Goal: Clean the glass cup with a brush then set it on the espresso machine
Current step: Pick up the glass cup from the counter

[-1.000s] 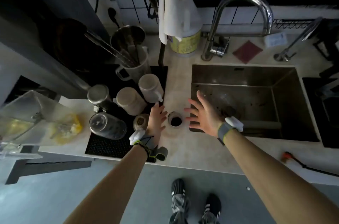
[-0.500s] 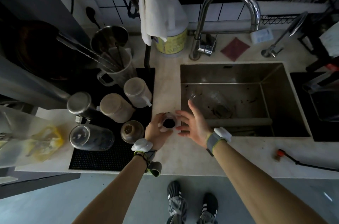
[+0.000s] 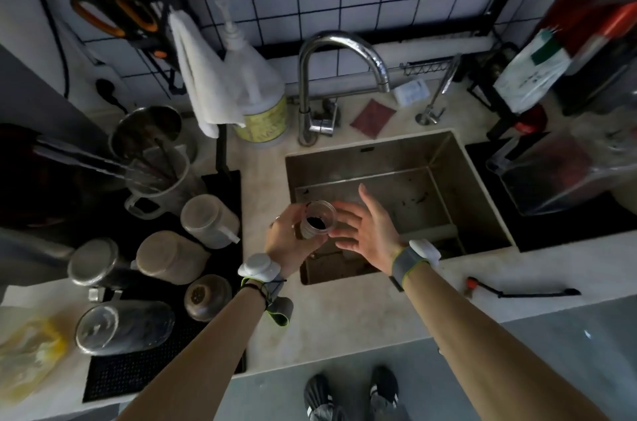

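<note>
The left hand (image 3: pixel 287 241) grips a glass cup (image 3: pixel 317 222), dark dregs inside, over the sink (image 3: pixel 458 158) edge. The right hand (image 3: pixel 368 231), fingers spread, hovers beside it. Keep the cup steady under the tap (image 3: pixel 339 51) before brushing.

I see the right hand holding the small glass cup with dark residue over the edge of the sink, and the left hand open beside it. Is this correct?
Not quite: the hands are swapped. In the head view the left hand grips the glass cup with dark residue over the edge of the sink, and the right hand is open beside it.
</note>
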A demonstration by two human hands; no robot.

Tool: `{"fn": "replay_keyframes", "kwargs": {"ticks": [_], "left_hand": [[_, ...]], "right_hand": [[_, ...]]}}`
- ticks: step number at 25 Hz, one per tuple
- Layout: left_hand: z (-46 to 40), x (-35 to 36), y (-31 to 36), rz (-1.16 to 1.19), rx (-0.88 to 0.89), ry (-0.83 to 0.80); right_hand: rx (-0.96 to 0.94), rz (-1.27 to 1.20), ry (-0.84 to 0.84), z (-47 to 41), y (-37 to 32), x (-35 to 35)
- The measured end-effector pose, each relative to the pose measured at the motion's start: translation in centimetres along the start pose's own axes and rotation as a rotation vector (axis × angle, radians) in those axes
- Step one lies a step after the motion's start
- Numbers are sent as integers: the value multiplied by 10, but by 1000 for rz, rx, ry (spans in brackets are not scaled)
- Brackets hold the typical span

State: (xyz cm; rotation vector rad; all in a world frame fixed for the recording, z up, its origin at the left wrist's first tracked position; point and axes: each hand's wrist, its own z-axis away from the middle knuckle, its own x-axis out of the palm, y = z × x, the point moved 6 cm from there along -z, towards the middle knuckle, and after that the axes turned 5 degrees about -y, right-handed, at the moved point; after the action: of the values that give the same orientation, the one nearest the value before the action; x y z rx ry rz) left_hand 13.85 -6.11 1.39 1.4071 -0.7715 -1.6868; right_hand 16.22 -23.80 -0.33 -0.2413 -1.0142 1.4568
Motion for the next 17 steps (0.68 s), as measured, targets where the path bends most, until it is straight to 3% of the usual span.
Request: {"fn": "replay_keyframes", "kwargs": {"ticks": [6,10,13,17], "left_hand": [[-24,32,40,-1,40,-67],[-39,70,54,-63,37,-133],[-45,104,57,-69,30,-181],[-47,150,63,-102,60,-276]], "right_hand": [[-13,141,68,4,-28,-51],[-36,660,240,17,-46,-119],[119,1289,156,45,-48,-176],[292,1472,141,87,-34,-232]]}}
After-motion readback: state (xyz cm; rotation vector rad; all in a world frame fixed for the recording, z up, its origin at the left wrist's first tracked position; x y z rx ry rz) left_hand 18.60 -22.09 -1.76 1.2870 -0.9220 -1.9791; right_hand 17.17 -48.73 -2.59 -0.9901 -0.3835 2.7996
